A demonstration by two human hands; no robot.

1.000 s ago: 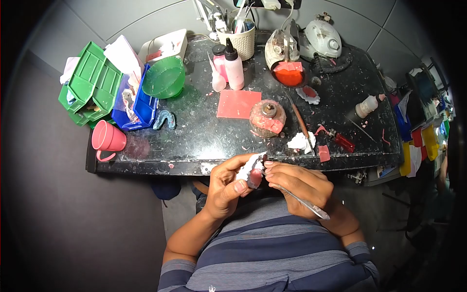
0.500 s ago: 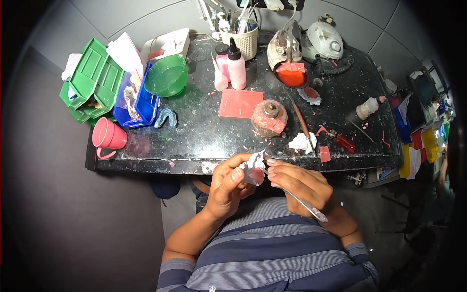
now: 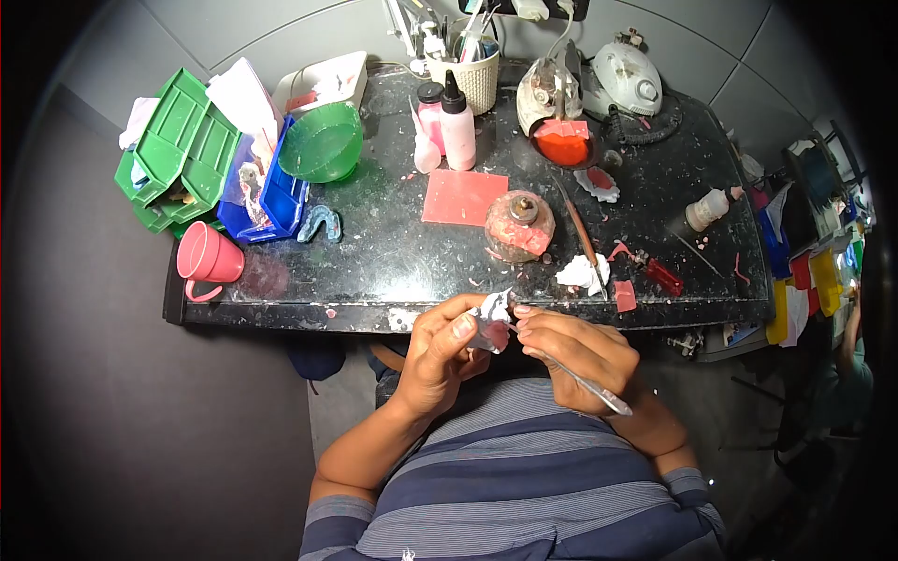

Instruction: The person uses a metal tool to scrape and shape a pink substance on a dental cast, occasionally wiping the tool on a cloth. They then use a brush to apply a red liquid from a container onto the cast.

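My left hand [image 3: 436,360] is closed around a small white dental cast [image 3: 496,307] with a pink patch on it, held just off the bench's front edge. My right hand [image 3: 587,358] pinches a slim metal wax knife [image 3: 599,393]. Its broad end points down and right past the palm, while the other end meets the cast, where fingers hide the tip. Beyond the hands stands a glass spirit lamp [image 3: 514,241] smeared with pink wax. Right of it, a brown-handled tool [image 3: 577,224] rests with its tip on white crumpled material [image 3: 580,273].
A pink wax sheet [image 3: 458,198] lies left of the lamp, with pink bottles [image 3: 457,131] behind it. At left are a pink mug [image 3: 210,254], a blue bin [image 3: 273,220] and a green bowl [image 3: 321,145]. A red-handled tool [image 3: 663,277] and a dropper bottle [image 3: 708,209] sit right.
The wax knife's broad end has shifted slightly up and to the right with a small turn of my right hand. Both hands keep their holds, and the cast is tilted slightly differently.
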